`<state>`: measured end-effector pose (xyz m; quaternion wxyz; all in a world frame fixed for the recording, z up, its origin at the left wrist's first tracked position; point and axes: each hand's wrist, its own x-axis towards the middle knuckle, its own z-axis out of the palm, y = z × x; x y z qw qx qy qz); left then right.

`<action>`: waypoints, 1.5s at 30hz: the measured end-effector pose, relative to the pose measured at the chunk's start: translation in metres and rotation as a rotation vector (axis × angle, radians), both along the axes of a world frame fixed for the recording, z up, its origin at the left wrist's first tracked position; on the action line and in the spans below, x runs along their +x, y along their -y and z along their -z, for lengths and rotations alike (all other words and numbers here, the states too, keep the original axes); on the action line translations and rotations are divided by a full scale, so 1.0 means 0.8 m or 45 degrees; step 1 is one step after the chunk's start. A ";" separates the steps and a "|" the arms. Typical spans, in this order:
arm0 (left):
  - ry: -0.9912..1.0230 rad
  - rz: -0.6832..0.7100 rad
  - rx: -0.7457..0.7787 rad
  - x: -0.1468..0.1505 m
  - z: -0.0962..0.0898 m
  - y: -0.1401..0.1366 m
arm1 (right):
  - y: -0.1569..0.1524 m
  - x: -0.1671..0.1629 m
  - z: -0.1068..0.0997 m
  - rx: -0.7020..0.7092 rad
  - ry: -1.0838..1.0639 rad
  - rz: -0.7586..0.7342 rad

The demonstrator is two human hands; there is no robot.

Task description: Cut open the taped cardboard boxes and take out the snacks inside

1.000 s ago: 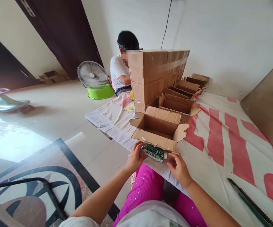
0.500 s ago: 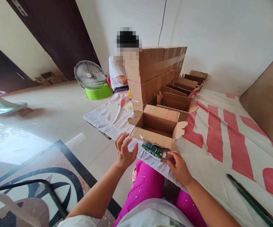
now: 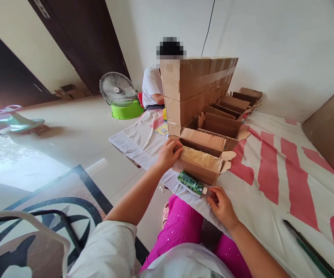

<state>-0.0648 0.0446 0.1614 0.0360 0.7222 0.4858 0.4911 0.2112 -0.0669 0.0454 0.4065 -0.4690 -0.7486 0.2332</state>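
My left hand (image 3: 168, 155) is at the left end of the nearest cardboard box (image 3: 196, 172). Its thumb and fingers are closed on the end of the near flap (image 3: 202, 158), which now leans inward over the opening. In front of the box, at the table edge, a green drink carton (image 3: 190, 183) lies on its side with its white cap (image 3: 204, 190) pointing right. Just right of the cap is my right hand (image 3: 222, 206), fingers loosely curled and apart from the thumb, holding nothing that I can see.
More open cardboard boxes (image 3: 221, 125) run back in a row beside a stack of taped boxes (image 3: 195, 83). A person (image 3: 153, 87) sits behind the stack. A fan (image 3: 118, 89) stands left. A long dark tool (image 3: 314, 247) lies at the right on the cloth (image 3: 288, 216).
My left hand has moved from the air left of the box onto it. The near flap has swung from outward to inward. My right hand stays beside the carton's cap.
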 end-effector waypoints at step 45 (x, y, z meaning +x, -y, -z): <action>-0.303 0.010 0.186 0.093 0.013 0.064 | -0.080 -0.008 -0.152 0.443 0.261 0.227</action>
